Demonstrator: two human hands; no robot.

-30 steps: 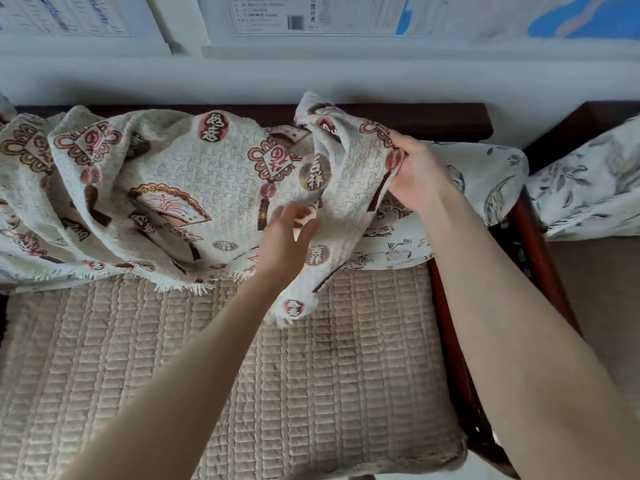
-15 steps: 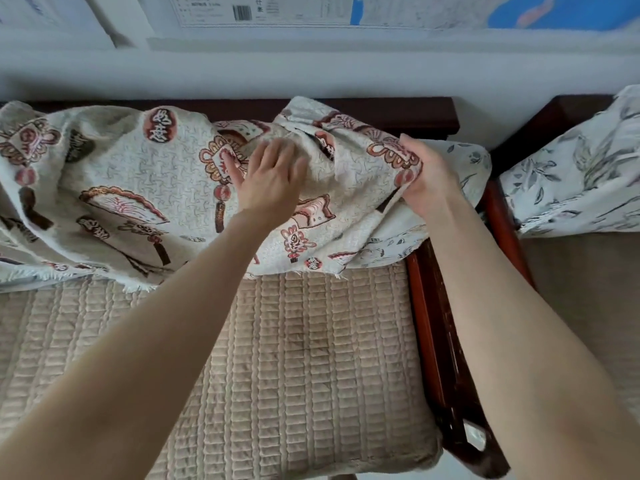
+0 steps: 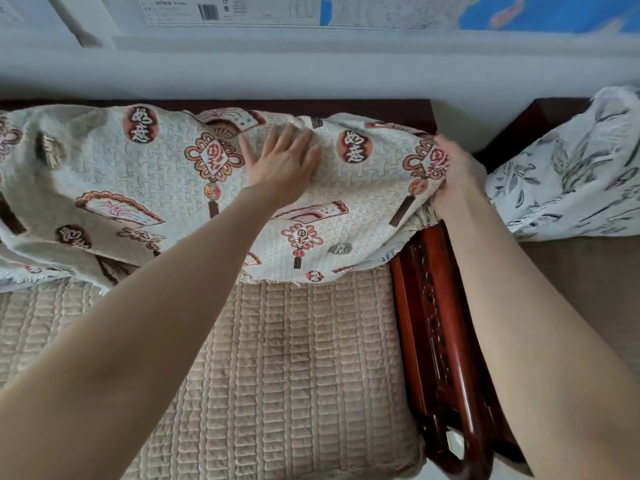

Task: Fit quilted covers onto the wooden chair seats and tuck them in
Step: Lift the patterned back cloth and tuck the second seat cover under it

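Note:
A cream quilted cover (image 3: 145, 174) with red knot, fan and lantern motifs lies spread along the back of the wooden chair, over its backrest area. My left hand (image 3: 282, 162) presses flat on the cover near its middle, fingers straight. At the cover's right end my right hand (image 3: 450, 171) grips a bunched edge beside the red-brown armrest (image 3: 433, 323). The beige ribbed seat cushion (image 3: 277, 368) shows uncovered in front of the cover.
A white pillow with grey leaf print (image 3: 568, 181) leans on the neighbouring seat at the right. The dark backrest top rail (image 3: 346, 107) runs along a pale wall with posters (image 3: 381, 12) above.
The cover has been pulled to the right and flattened out over the back. My left hand went from gripping a hanging fold to pressing flat on top.

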